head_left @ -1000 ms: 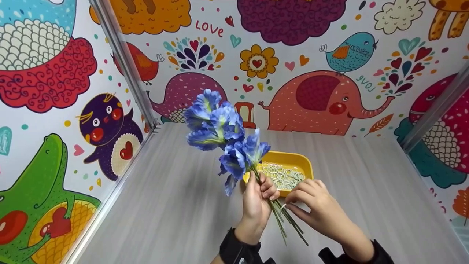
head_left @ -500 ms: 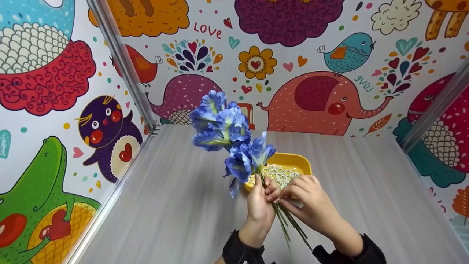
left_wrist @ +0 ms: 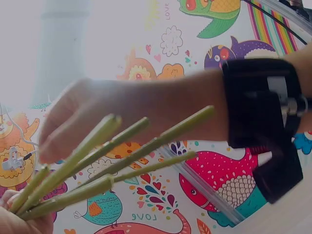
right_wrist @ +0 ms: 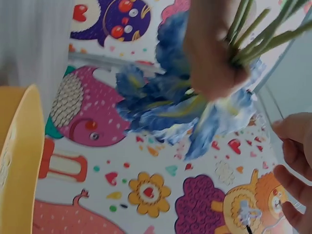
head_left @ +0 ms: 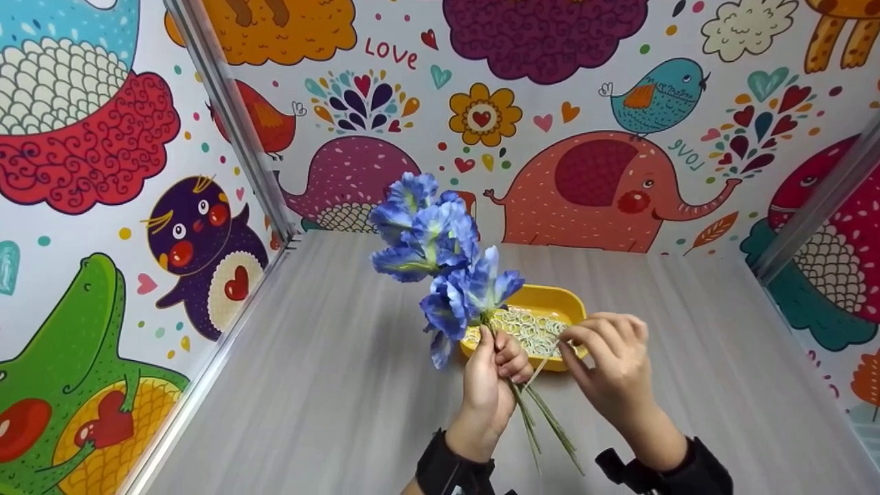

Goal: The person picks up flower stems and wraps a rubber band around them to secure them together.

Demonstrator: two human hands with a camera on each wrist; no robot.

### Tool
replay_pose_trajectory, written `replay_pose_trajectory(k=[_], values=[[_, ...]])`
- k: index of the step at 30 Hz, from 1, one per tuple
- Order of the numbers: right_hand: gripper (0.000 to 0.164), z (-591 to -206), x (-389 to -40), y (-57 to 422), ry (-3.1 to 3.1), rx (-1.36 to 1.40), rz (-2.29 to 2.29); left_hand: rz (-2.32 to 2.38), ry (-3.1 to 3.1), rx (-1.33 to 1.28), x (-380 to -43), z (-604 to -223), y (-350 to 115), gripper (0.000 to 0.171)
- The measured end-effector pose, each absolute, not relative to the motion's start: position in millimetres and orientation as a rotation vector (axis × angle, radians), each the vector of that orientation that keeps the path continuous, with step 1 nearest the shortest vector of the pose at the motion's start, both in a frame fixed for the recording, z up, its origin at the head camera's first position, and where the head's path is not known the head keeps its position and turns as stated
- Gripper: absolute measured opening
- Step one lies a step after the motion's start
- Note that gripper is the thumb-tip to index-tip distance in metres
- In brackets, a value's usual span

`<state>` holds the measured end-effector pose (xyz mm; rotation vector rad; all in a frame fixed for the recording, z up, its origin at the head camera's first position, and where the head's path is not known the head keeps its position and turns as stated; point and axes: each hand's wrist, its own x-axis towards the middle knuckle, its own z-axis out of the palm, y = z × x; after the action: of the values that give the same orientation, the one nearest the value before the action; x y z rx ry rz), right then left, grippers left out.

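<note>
Several blue artificial flowers (head_left: pixel 440 247) with green stems (head_left: pixel 546 419) stand in a bunch. My left hand (head_left: pixel 481 392) grips the stems just below the blooms, thumb along the top. A thin pale rubber band (head_left: pixel 543 364) runs taut from the stems to my right hand (head_left: pixel 615 364), which pinches it between thumb and forefinger. In the right wrist view, the band shows as thin lines beside the blue petals (right_wrist: pixel 165 112). Cut stem ends (left_wrist: pixel 161 141) fan out past the left hand in the left wrist view, with the right hand (left_wrist: pixel 78 112) behind them.
Behind the hands, a yellow tray (head_left: pixel 581 313) holds several pale rubber bands (head_left: pixel 533 330). It stands on a grey wood-grain table (head_left: pixel 309 385). Cartoon-printed walls (head_left: pixel 426 110) with metal corner posts (head_left: pixel 234 124) border the table. Black straps (head_left: pixel 454 464) circle both wrists.
The right hand first came in to the stems by the left hand, then drew away to the right and up, stretching the rubber band. The bunch shifted slightly right.
</note>
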<state>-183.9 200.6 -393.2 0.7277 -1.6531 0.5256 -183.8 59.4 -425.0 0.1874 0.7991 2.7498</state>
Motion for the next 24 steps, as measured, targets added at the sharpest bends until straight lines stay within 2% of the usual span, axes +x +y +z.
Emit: replay_pose_trajectory(k=[6,17,24], values=[[0.02,-407.8,-193.8,213.2,-1.633,0.614,0.482,2.707,0.689,0.187,-181.8,-422.7,57.5,0.041],[0.008,-466.7,-212.6,222.8,-1.864,0.49,0.464,2.713,0.47,0.043,-188.0,-413.4,59.2,0.044],[0.012,-497.2,-207.6,206.8,-1.881,0.494,0.45,2.831,0.288,-0.098,-195.1,-409.2,65.7,0.042]])
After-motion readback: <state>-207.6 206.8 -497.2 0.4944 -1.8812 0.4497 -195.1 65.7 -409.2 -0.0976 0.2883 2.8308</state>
